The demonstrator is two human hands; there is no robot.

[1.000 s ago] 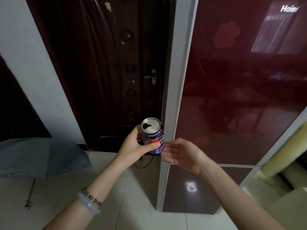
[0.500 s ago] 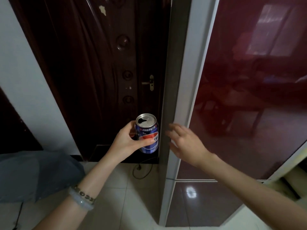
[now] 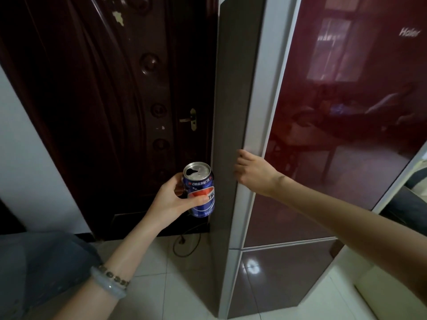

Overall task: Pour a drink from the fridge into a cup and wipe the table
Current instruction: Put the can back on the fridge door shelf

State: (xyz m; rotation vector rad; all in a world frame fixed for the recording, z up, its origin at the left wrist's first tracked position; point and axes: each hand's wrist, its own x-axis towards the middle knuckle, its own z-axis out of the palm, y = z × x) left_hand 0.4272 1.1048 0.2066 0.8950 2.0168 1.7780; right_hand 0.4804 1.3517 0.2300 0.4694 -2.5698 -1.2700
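Observation:
My left hand [image 3: 172, 199] holds a blue cola can [image 3: 200, 192] upright, its top opened, just left of the fridge's side. The tall fridge [image 3: 231, 112] has a glossy dark red upper door [image 3: 335, 112] with a pale edge strip. My right hand [image 3: 251, 173] curls its fingers around that left door edge at about waist height. The door looks closed against the cabinet. A lower red door [image 3: 284, 273] sits below a seam. No cup, table or cloth is in view.
A dark brown wooden door [image 3: 115, 112] with a brass handle [image 3: 191, 118] stands behind the can. A black cable [image 3: 184, 245] lies on the pale tiled floor [image 3: 175, 296]. A grey-blue umbrella [image 3: 41, 262] rests at the lower left. White wall at far left.
My right hand went from open beside the can to gripping the fridge door's left edge. The can stayed in my left hand, and the view swung closer to the fridge.

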